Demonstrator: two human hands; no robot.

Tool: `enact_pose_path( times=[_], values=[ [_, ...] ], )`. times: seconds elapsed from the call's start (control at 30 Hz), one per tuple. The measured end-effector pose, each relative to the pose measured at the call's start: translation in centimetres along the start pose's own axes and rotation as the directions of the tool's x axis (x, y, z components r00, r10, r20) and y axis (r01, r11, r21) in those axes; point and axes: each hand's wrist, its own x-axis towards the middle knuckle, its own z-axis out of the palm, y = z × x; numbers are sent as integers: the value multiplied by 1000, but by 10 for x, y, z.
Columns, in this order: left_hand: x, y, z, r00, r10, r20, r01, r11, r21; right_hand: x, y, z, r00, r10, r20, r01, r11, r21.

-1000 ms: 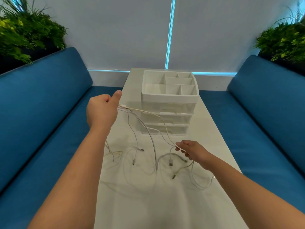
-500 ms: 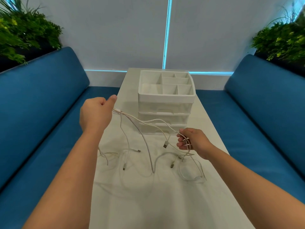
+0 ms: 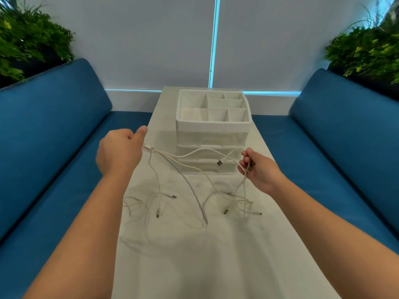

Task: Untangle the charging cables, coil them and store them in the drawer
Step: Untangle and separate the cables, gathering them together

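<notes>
My right hand [image 3: 258, 169] has risen from near the tabletop and swung out to the right, so the white charging cables [image 3: 190, 167] now stretch across the front of the drawer organizer [image 3: 213, 126] and the tangle is opening up, though loose ends still trail on the white table [image 3: 216, 266] and nothing is coiled. My left hand [image 3: 119, 153] stays raised in a fist, thumb up, gripping several cable ends. My right fingers pinch a couple of strands at the same height, a USB plug [image 3: 219, 163] dangling just beside them.

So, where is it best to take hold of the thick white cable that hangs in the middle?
Probably pinch the thick white cable near its free end, coming from above: that tip hangs clear of the other strands, close to the table, so it should pull out cleanly.
</notes>
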Motion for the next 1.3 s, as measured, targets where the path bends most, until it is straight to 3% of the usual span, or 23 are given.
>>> enact_pose_path(
  times=[0.17, 0.27, 0.33, 0.43, 0.5, 0.63, 0.77, 0.93, 1.0, 1.17, 1.2, 1.3],
  values=[
    [-3, 4, 7, 999, 34, 26, -36, 997, 65, -8, -18, 14, 988, -64, 138, 79, 991, -107],
    [-6, 10, 5, 995, 23, 94, -23, 1000, -3, -12, -23, 23, 982, -106, 156, 121, 988, -94],
    [-14, 20, 7, 983, 55, 175, -41, 996, -81, -18, -19, 41, 974, -135, 179, 171, 964, -204],
    [-39, 43, 23, 946, 183, 266, -132, 971, -199, -31, 0, 75, 918, -227, 325, 377, 753, -539],
    [-50, 54, 32, 928, 245, 282, -181, 955, -236, -41, 11, 93, 875, -206, 437, 463, 618, -635],
    [-46, 55, 28, 930, 274, 244, -223, 951, -214, -48, 11, 102, 855, -52, 516, 357, 781, -513],
    [-40, 45, 24, 917, 303, 260, -263, 948, -178, -44, 2, 92, 816, 50, 577, 341, 764, -548],
    [-21, 36, 8, 944, 267, 196, -213, 942, -259, -32, -13, 66, 812, 83, 577, 358, 711, -605],
    [-17, 36, 3, 950, 260, 174, -211, 943, -258, -30, -15, 58, 831, 58, 554, 378, 672, -637],
    [-17, 41, 2, 958, 248, 142, -194, 929, -316, -27, -12, 56, 827, -226, 514, 561, 381, -735],
    [-18, 42, 1, 957, 255, 137, -201, 927, -317, -27, -12, 56, 817, -257, 516, 577, 372, -728],
    [-14, 41, -4, 961, 255, 109, -207, 922, -327, -26, -16, 49, 838, -214, 502, 537, 489, -688]
  ],
)
